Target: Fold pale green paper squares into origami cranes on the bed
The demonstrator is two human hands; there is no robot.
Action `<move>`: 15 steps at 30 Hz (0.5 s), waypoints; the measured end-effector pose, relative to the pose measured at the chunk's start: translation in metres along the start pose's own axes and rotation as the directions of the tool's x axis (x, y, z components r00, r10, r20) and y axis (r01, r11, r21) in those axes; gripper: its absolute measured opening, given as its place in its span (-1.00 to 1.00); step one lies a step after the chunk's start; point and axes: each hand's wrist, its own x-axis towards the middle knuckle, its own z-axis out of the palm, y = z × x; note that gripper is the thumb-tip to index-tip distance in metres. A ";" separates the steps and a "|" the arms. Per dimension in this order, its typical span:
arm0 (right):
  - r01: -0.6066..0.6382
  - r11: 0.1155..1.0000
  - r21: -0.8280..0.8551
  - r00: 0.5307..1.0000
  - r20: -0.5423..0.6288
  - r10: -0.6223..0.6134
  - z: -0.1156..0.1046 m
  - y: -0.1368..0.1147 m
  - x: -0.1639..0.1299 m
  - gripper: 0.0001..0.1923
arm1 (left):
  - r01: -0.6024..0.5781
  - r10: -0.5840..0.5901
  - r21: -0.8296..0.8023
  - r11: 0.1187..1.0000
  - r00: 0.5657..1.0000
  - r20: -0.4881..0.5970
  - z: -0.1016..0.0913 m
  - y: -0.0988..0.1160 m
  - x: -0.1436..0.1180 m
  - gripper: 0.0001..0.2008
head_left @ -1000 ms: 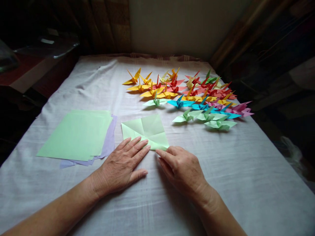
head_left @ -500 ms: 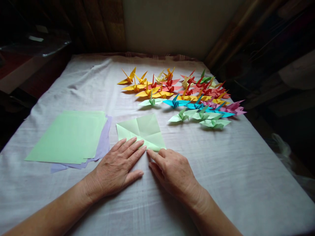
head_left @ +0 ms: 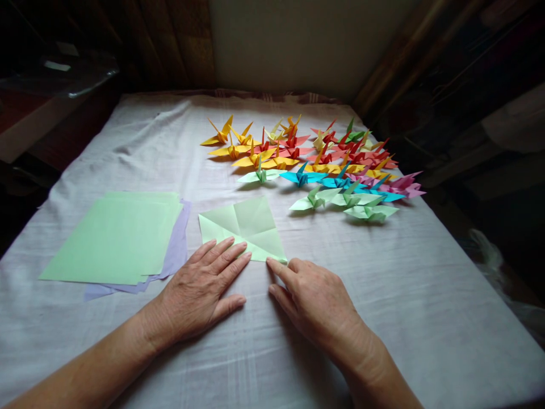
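A creased square of light green origami paper [head_left: 255,218] lies flat on the cloth, its near edge folded over. My left hand [head_left: 204,284] rests on the paper's near left part, palm down, with fingers stretched out and thumb apart. At the near right edge, my right hand [head_left: 317,295] presses an extended index fingertip on the fold close to the right corner. Its thumb is held apart below, and the other fingers are curled under, partly hidden. Neither hand grips the paper.
Left of my hands lies a stack of green paper sheets [head_left: 114,238] over purple sheets [head_left: 176,244]. Several folded paper cranes [head_left: 302,177] in yellow, red, blue, pink and green stand at the back right. A white cloth [head_left: 128,153] covers the table.
My right index finger has slid to the right along the paper's near edge, away from my left fingers. My left hand stays on the paper; the view has shifted slightly.
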 end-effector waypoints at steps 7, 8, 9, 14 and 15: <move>-0.093 0.996 0.002 0.996 -0.011 0.093 -0.007 0.023 -0.007 -0.69 | -0.014 0.014 -0.012 1.000 1.000 -0.001 -0.001 -0.001 0.000 -0.42; -0.110 0.994 0.019 0.993 -0.038 0.110 -0.006 0.026 -0.006 -0.73 | -0.013 0.013 -0.015 1.000 1.000 -0.004 -0.001 -0.001 0.000 -0.43; -0.126 0.991 0.040 0.988 -0.083 0.129 -0.005 0.028 -0.004 -0.77 | -0.012 0.012 -0.015 1.000 1.000 -0.006 0.000 -0.001 0.000 -0.44; 0.029 0.983 0.180 0.897 -0.439 0.054 0.009 0.015 0.008 -0.72 | -0.006 0.005 -0.010 1.000 1.000 -0.011 0.001 0.000 0.000 -0.44; 0.118 0.979 0.165 0.892 -0.451 -0.032 0.012 0.009 0.009 -0.70 | -0.003 0.003 -0.013 1.000 1.000 -0.013 0.001 0.000 0.001 -0.44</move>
